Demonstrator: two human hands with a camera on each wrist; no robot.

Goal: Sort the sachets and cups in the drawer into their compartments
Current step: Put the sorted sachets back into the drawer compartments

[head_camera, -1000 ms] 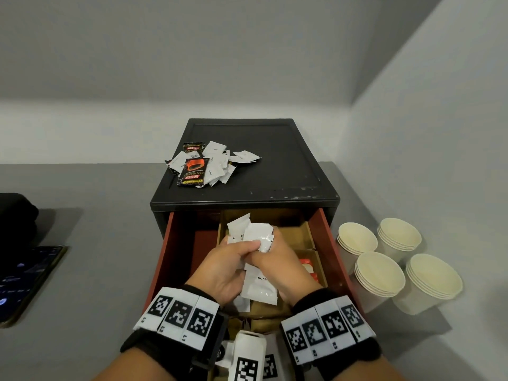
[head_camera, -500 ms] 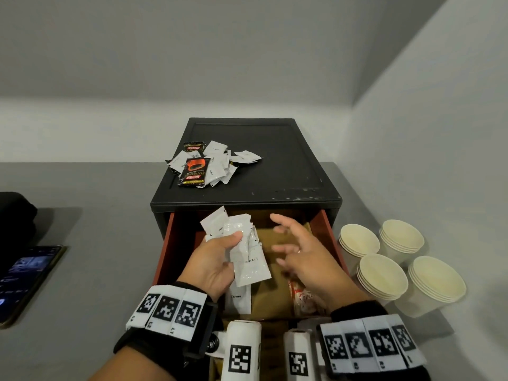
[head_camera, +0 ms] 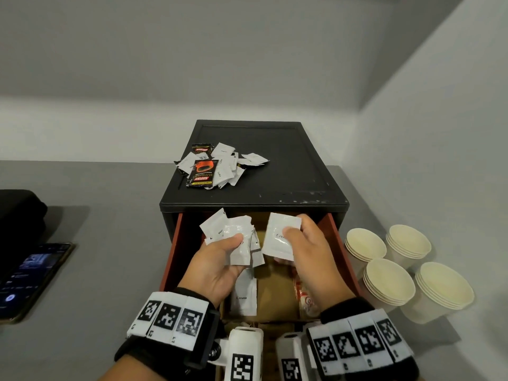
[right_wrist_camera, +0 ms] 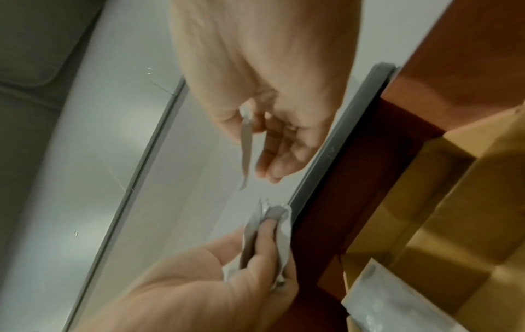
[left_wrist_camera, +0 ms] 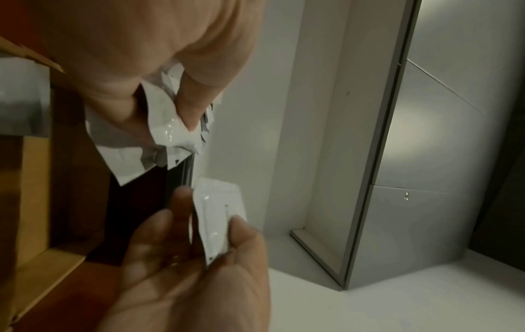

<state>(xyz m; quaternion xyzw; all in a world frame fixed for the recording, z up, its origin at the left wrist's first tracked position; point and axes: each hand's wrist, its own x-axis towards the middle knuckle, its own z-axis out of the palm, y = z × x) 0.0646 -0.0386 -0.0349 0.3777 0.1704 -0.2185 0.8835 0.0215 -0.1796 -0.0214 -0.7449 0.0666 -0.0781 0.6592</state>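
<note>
Over the pulled-out red drawer (head_camera: 176, 251) of a black cabinet (head_camera: 275, 171), the left hand (head_camera: 217, 266) clutches a bunch of white sachets (head_camera: 236, 240), thumb pressed on top, fingers curled beneath. Just beside it, w/ a narrow gap between, the right hand (head_camera: 310, 248) pinches a single white sachet (head_camera: 279, 236) marked "Cream", thumb on its face, fingers behind. The left-wrist view shows the same bunch crumpled under the thumb; the right-wrist view shows the single sachet edge-on, hanging from the fingertips.

Below the hands, inside the drawer: tan cardboard compartments (head_camera: 277, 292). Another "Cream" sachet (head_camera: 243, 294) lies at the left of one compartment, partly under the left hand; a red-and-white sachet (head_camera: 305, 299) lies at the right, mostly hidden by the right wrist.

On the cabinet top, toward the left: a loose pile of white sachets (head_camera: 228, 166) w/ two black-and-red coffee sachets (head_camera: 202, 173) among them.

Right of the cabinet, on the grey surface (head_camera: 110, 243), four stacks of pale paper cups (head_camera: 387, 279) stand close together, outside the drawer. Far left: a phone (head_camera: 30, 279), screen lit, and a black object (head_camera: 19, 213) behind it.
</note>
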